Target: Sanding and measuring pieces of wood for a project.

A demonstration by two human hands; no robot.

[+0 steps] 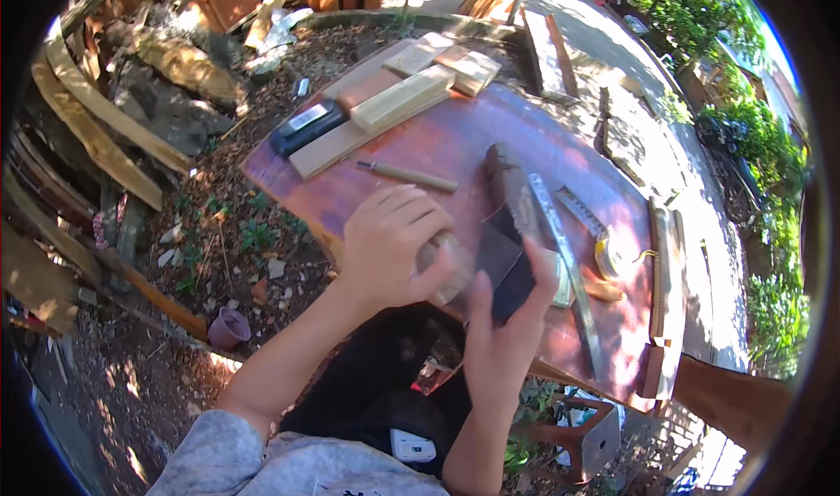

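Observation:
My left hand (394, 242) is closed around a small pale wooden piece (455, 277), blurred by motion, over the near edge of the reddish-brown table (341, 203). Just right of it, my right hand (506, 338) curves its thumb and fingers about a dark flat sheet (505, 260) that looks like sandpaper. Beyond the sheet lies a long dark-brown piece of wood (507, 177). A metal ruler (563, 255) rests right of the right fingers. Farther off, a slim tool with a wooden handle (411, 176), perhaps a chisel, lies beyond the left hand.
Wooden boards (402, 98) and a black block with a label (308, 127) occupy the far left of the table. A tape measure (610, 258) sits at the right, near wooden strips (667, 295) along the edge. A purple pot (229, 328) stands on the ground.

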